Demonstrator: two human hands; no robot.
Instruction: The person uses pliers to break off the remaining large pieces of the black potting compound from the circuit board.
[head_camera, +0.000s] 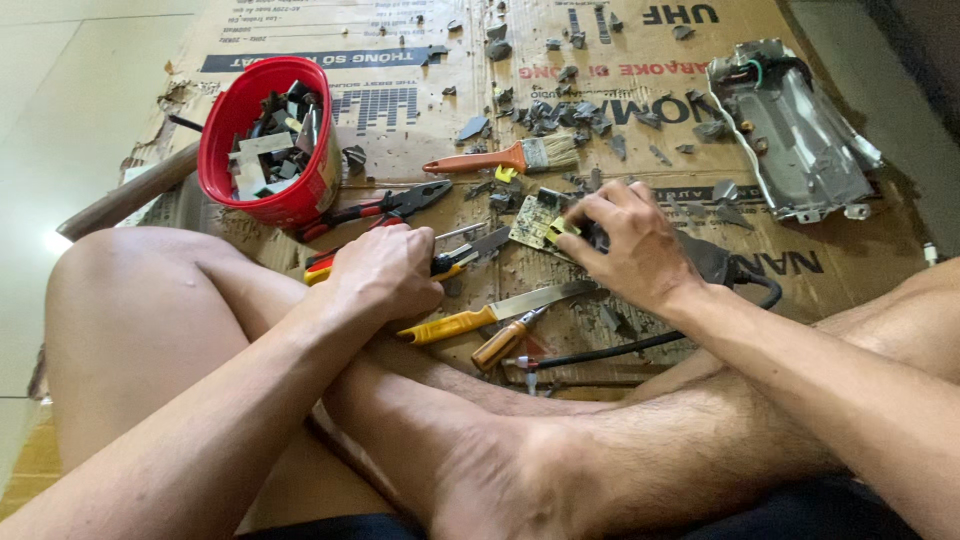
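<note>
My left hand (385, 272) is closed around the red and yellow handles of a pair of pliers (470, 250) whose jaws point right. My right hand (625, 240) presses down on a dark plastic part (712, 262) and pinches a small yellow piece (558, 228) at the edge of a pale circuit board (532, 220). Both hands rest on flattened cardboard (400, 130) between my crossed legs.
A red bucket (262, 190) of scrap parts stands at the left. Nearby lie a paintbrush (505, 158), red-handled pliers (385, 206), a yellow-handled knife (490, 312), a wooden-handled screwdriver (500, 342), a black cable (640, 345), a metal chassis (795, 130) and several dark fragments (560, 110).
</note>
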